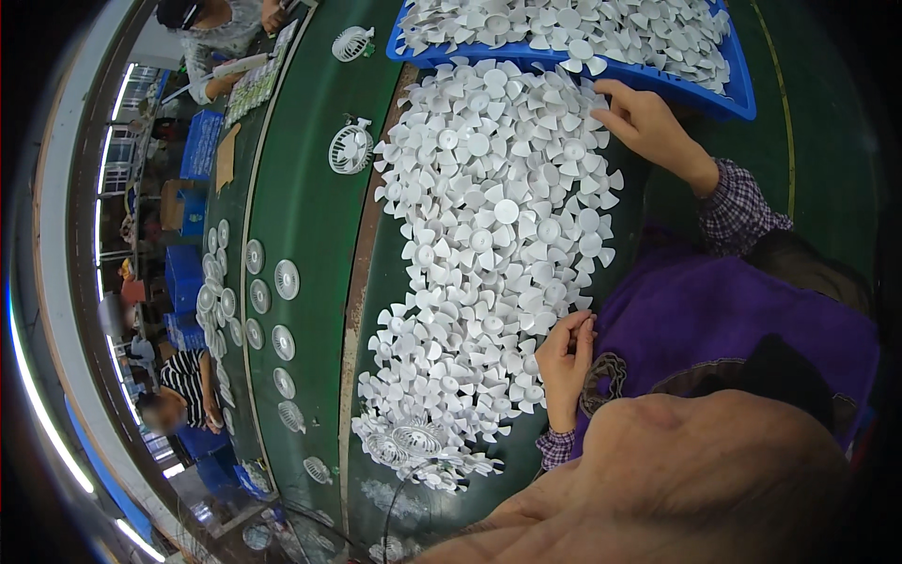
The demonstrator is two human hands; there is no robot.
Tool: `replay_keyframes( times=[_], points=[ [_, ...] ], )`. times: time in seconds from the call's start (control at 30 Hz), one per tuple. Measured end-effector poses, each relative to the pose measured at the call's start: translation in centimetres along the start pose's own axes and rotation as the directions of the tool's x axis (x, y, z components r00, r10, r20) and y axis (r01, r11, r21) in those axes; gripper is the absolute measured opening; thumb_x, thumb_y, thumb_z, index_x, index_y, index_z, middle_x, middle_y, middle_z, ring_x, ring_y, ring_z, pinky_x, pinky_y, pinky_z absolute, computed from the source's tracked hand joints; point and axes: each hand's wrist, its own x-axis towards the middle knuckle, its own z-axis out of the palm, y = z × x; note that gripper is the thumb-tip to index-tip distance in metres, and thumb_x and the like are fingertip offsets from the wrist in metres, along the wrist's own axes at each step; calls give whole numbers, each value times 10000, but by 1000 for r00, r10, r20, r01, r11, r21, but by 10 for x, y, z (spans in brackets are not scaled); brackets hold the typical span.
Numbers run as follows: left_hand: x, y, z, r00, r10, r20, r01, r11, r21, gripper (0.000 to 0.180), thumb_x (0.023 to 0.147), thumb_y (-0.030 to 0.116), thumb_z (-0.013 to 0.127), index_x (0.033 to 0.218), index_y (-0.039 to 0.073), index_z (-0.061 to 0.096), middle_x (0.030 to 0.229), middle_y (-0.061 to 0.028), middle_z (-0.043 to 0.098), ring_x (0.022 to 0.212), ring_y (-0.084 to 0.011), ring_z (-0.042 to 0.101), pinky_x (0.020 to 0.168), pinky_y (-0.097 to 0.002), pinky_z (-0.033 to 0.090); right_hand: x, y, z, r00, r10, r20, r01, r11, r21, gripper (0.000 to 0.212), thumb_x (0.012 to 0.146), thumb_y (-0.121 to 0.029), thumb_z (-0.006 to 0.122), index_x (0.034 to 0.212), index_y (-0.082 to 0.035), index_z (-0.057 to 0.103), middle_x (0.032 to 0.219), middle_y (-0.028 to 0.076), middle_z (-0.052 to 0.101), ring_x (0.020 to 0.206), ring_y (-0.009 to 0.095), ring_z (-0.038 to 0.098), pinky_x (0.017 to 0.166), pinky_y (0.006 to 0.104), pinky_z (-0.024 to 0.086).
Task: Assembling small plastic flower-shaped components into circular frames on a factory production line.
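Blades lie piled on the table, apparently awaiting handling; completed work cannot be determined. Right hand: thumb and forefinger parted beside blades. Left hand: fingers curled near blades, grip unclear.

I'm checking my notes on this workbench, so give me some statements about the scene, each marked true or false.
1. The blue bin holds white fan blades. True.
2. The left hand is inside the blue bin. False: it is at the right edge of the loose pile.
3. The right hand is nearer the bin than the left hand is. True.
4. The person's garment is orange. False: it is purple.
5. The right sleeve is checked. True.
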Motion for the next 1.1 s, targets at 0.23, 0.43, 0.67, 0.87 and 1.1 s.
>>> replay_keyframes(
  times=[0.23,0.43,0.67,0.87,1.1],
  points=[
    [-5,-3,0,998,-43,-40,41,998,-48,132,868,30,613,992,-12,637,807,-94,668,691,-116,637,610,-226,489,23,22,53,994,97,-47,-103,982,-159,523,873,-445,563,1084,33,588,828,218,646,798,386,632,671,439,483],
    [2,-2,-7,996,87,2,-86,995,-43,131,864,27,607,985,-12,638,828,-80,674,686,-119,647,602,-221,489,28,34,54,992,21,-122,-27,998,-49,350,895,-313,595,1100,-34,641,728,117,650,636,117,583,609,269,466],
    [-25,2,-33,959,85,-269,-122,985,-125,93,831,25,641,924,16,646,816,-68,657,625,-129,624,551,-238,471,33,41,54,960,-235,-150,241,970,25,246,900,-121,624,1129,-39,659,961,50,700,817,60,607,731,199,476],
    [-93,3,-111,428,-110,-897,-7,992,-125,94,886,45,599,964,1,626,772,-37,645,627,-84,569,552,-196,440,46,29,36,895,-445,16,438,886,149,312,929,-15,534,1236,38,551,1200,135,607,1081,177,592,924,258,464],
    [-123,-42,-196,138,82,-987,643,751,152,322,804,295,711,918,1,648,750,-93,651,630,-167,585,600,-296,478,25,-99,75,652,-741,158,716,671,191,337,759,-23,662,1096,-44,656,656,76,507,534,215,489,498,319,405]
  ],
)
